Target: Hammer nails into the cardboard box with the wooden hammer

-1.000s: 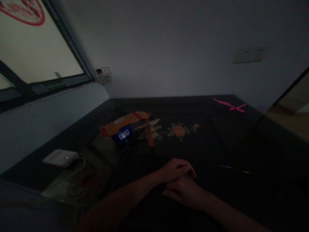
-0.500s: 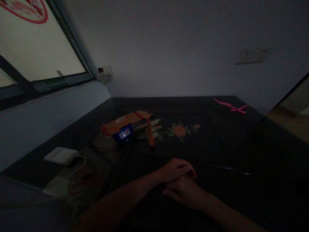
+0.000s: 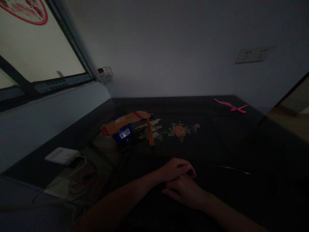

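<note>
Above the dark tabletop's near edge, my two hands rest one on the other. My left hand (image 3: 174,169) lies over the fingers of my right hand (image 3: 184,190), its own fingers bent down around them. Of my right hand, the back and thumb show; its other fingers are hidden beneath the left. No object shows in either hand. Ahead and to the left stands a blue round container (image 3: 122,132) with a white label. A creased cardboard strip (image 3: 125,122) lies across it. Beside that, a brown wooden handle (image 3: 150,133) points toward me.
A white power bank (image 3: 62,156) with a white cable (image 3: 75,173) lies at the left. Several thin dark pieces (image 3: 122,152) are near the container. A pink ribbon (image 3: 233,107) is at the back right. The dark glossy table (image 3: 207,109) has printed flowers and meets a wall.
</note>
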A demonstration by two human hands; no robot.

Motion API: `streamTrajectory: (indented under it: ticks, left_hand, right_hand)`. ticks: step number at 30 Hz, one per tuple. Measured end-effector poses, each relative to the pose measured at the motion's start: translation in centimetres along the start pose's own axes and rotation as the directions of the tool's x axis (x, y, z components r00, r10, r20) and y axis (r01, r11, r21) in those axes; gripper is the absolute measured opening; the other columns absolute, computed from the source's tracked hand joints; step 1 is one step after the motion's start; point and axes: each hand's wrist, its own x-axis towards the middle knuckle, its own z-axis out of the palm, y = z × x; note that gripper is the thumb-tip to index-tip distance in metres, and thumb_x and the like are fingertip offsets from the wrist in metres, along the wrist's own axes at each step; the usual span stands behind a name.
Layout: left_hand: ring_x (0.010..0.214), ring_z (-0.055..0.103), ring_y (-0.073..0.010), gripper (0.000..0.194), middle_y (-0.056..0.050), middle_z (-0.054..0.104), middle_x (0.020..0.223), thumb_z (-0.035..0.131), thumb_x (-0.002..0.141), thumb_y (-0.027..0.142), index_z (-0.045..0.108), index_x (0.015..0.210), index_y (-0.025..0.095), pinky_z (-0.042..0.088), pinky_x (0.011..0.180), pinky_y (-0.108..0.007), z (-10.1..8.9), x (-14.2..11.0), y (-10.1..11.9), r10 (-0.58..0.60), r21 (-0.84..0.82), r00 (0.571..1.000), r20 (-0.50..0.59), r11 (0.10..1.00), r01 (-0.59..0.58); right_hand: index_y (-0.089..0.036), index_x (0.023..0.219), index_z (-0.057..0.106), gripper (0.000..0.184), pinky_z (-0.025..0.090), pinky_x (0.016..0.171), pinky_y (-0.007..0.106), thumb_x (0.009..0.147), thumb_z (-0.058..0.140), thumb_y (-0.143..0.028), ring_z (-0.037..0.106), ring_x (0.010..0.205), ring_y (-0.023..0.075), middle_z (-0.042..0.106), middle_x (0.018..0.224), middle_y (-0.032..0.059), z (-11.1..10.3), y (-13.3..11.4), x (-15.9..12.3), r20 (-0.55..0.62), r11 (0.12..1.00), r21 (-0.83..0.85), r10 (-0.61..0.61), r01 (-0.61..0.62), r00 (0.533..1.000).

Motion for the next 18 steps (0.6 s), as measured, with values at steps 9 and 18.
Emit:
streamTrajectory:
  ticks: [9, 18]
  left_hand:
    - [0.081, 0.060, -0.0174, 0.051, -0.007, 0.064, 0.081, 0.039, 0.090, 0.054, 0.066, 0.085, 0.011, 0.045, 0.078, -0.028, -0.04, 0.00, -0.03, 0.017, 0.003, 1.000, 0.009, 1.000, -0.017]
    - [0.079, 0.060, -0.0171, 0.053, -0.007, 0.064, 0.081, 0.039, 0.089, 0.057, 0.066, 0.085, 0.011, 0.046, 0.078, -0.028, -0.05, 0.03, -0.10, -0.001, -0.009, 1.000, 0.002, 1.000, 0.001]
  right_hand:
    - [-0.014, 0.071, 0.071, 0.030, 0.026, 0.050, 0.025, 0.090, 0.054, -0.031, 0.056, 0.059, 0.0131, 0.069, 0.065, 0.0035, 0.04, 0.07, -0.01, -0.015, 1.000, -0.008, -0.004, 0.004, 1.000]
    - [-0.015, 0.071, 0.071, 0.028, 0.029, 0.052, 0.026, 0.089, 0.055, -0.029, 0.059, 0.064, 0.0147, 0.071, 0.069, 0.0042, 0.24, 0.16, 0.02, -0.022, 1.000, -0.008, -0.004, 0.004, 1.000]
